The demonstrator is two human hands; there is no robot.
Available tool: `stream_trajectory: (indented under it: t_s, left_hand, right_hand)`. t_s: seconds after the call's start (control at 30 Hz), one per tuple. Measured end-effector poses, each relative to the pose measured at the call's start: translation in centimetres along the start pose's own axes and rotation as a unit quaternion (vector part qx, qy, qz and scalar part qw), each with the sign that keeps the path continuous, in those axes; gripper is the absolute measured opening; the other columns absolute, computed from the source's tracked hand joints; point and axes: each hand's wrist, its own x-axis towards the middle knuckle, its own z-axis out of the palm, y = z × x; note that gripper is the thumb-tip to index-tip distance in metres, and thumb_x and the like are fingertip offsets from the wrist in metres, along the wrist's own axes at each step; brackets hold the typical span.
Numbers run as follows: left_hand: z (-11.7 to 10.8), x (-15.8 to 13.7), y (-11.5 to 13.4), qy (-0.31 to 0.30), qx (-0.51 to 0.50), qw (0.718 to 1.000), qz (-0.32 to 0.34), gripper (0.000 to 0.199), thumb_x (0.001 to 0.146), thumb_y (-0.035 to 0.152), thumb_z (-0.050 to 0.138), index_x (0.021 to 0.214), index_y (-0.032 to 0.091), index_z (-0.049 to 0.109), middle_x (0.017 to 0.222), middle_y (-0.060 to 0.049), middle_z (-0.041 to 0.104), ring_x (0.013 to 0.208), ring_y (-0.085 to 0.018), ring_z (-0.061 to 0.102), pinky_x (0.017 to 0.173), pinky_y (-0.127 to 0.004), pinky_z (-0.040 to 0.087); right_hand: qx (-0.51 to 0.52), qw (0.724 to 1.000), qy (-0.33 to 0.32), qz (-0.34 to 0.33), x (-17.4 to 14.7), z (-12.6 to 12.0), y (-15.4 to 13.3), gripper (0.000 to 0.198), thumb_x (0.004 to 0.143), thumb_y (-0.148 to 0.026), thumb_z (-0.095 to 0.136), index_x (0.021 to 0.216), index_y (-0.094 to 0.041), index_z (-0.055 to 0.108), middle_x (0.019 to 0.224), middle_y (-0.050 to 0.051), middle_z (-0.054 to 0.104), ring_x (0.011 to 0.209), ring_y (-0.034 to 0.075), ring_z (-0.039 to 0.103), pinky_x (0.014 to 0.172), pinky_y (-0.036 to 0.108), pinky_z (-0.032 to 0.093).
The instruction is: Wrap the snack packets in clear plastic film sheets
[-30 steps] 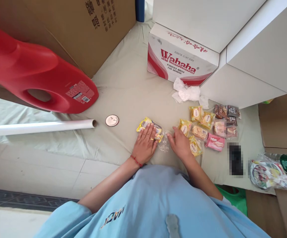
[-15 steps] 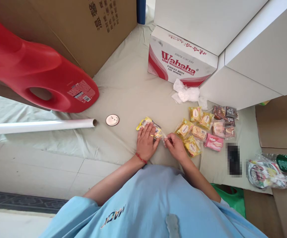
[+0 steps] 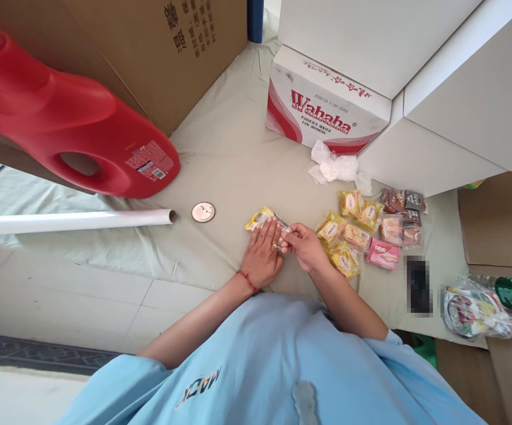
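Left hand [image 3: 261, 252] lies flat, fingers together, over yellow packet [image 3: 259, 217] on pale cloth [image 3: 225, 159]. Right hand [image 3: 305, 247] narrow, thumb and fingers pinching packet's right end. Wrapped snacks [image 3: 345, 260] just beside right hand; round disc [image 3: 203, 212] left of packet, apart.

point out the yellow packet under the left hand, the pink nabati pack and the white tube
Yellow packet [image 3: 256, 220]: head view, its uncovered upper-left end.
Pink nabati pack [image 3: 383, 254]: head view, middle of its printed face.
White tube [image 3: 79, 221]: head view, midway along its side.
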Motion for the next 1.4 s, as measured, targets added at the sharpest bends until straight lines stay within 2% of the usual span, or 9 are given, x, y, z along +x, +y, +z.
stream_trajectory:
  t_s: [0.2, 0.33, 0.4, 0.6, 0.67, 0.8, 1.07, 1.27, 1.4]
  left_hand:
    - [-0.7, 0.3, -2.0, 0.051, -0.146, 0.988, -0.019, 0.06, 0.091, 0.039, 0.066, 0.145, 0.018, 0.053, 0.16, -0.018, 0.05, 0.156, -0.03, 0.038, 0.129, -0.058, 0.029]
    - [-0.7, 0.7, -2.2, 0.126, -0.236, 0.961, -0.067, 0.014, 0.096, 0.036, 0.064, 0.1, 0.023, 0.066, 0.133, -0.01, 0.074, 0.143, -0.025, 0.056, 0.126, -0.054, 0.036]
    - [-0.5, 0.8, -1.9, 0.145, -0.256, 0.953, -0.076, 0.015, 0.099, 0.03, 0.059, 0.086, 0.023, 0.062, 0.123, -0.008, 0.078, 0.138, -0.023, 0.061, 0.124, -0.052, 0.039]
    - [-0.2, 1.2, -0.9, 0.212, -0.275, 0.928, -0.134, 0.012, 0.094, 0.026, 0.063, 0.083, 0.024, 0.058, 0.11, -0.007, 0.08, 0.124, -0.023, 0.069, 0.118, -0.05, 0.045]
    - [-0.2, 1.4, -0.7, 0.222, -0.287, 0.918, -0.163, 0.011, 0.093, 0.026, 0.063, 0.084, 0.024, 0.058, 0.108, -0.006, 0.079, 0.119, -0.022, 0.071, 0.111, -0.045, 0.051]
    - [-0.6, 1.7, -0.7, 0.227, -0.286, 0.904, -0.222, 0.005, 0.092, 0.023, 0.059, 0.096, 0.023, 0.062, 0.107, -0.005, 0.076, 0.108, -0.019, 0.072, 0.1, -0.037, 0.057]
    - [-2.2, 3.1, -3.5, 0.233, -0.284, 0.891, -0.266, 0.022, 0.081, 0.023, 0.066, 0.102, 0.018, 0.064, 0.121, -0.01, 0.054, 0.101, -0.019, 0.064, 0.083, -0.034, 0.063]
    - [-3.9, 3.0, -3.8, 0.21, -0.325, 0.873, -0.298, 0.019, 0.082, 0.031, 0.068, 0.097, 0.02, 0.065, 0.111, -0.007, 0.058, 0.1, -0.019, 0.063, 0.078, -0.03, 0.061]
    - [-4.7, 1.8, -3.5, 0.218, -0.322, 0.869, -0.307, 0.019, 0.083, 0.031, 0.067, 0.098, 0.02, 0.065, 0.112, -0.007, 0.058, 0.105, -0.02, 0.062, 0.078, -0.03, 0.059]
  right_hand:
    - [0.078, 0.996, 0.0, 0.036, 1.6, 1.6, -0.5, 0.039, 0.06, -0.036, 0.094, 0.078, -0.017, 0.066, 0.063, -0.002, 0.068, 0.055, 0.008, 0.059, 0.052, 0.019, 0.051]
    - [0.061, 0.997, -0.015, 0.039, 1.6, 1.0, -0.8, 0.037, 0.059, -0.036, 0.092, 0.082, -0.015, 0.072, 0.071, 0.003, 0.075, 0.043, 0.003, 0.037, 0.039, 0.017, 0.027]
    - [0.05, 0.997, -0.035, 0.04, 1.6, 0.6, -0.9, 0.036, 0.062, -0.037, 0.089, 0.087, -0.015, 0.075, 0.083, 0.007, 0.08, 0.043, 0.001, 0.029, 0.039, 0.019, 0.02]
    - [-0.069, 0.995, -0.032, -0.066, 1.3, -0.6, -0.2, 0.032, 0.084, -0.039, 0.072, 0.11, -0.022, 0.074, 0.104, 0.006, 0.08, 0.054, 0.008, 0.05, 0.051, 0.023, 0.043]
    - [-0.199, 0.963, -0.028, -0.177, 1.0, -0.8, 0.2, 0.026, 0.093, -0.034, 0.062, 0.113, -0.024, 0.074, 0.11, 0.005, 0.078, 0.074, 0.014, 0.066, 0.072, 0.031, 0.056]
    - [-0.462, 0.802, -0.097, -0.366, 0.4, -0.6, 1.1, 0.035, 0.099, -0.02, 0.049, 0.125, -0.021, 0.071, 0.133, 0.011, 0.07, 0.121, 0.024, 0.062, 0.108, 0.045, 0.05]
    - [-0.715, 0.613, -0.03, -0.336, 0.3, 1.8, 3.5, 0.055, 0.104, -0.024, 0.049, 0.159, -0.018, 0.043, 0.155, 0.016, 0.053, 0.126, 0.031, 0.051, 0.104, 0.048, 0.046]
    - [-0.77, 0.553, -0.056, -0.312, 1.5, 3.4, 1.9, 0.048, 0.107, -0.018, 0.035, 0.152, -0.011, 0.049, 0.137, 0.02, 0.061, 0.115, 0.03, 0.053, 0.091, 0.044, 0.05]
    - [-0.748, 0.604, -0.036, -0.272, 2.2, 3.3, -0.5, 0.041, 0.102, -0.016, 0.044, 0.14, -0.012, 0.061, 0.127, 0.019, 0.065, 0.114, 0.03, 0.056, 0.091, 0.04, 0.051]
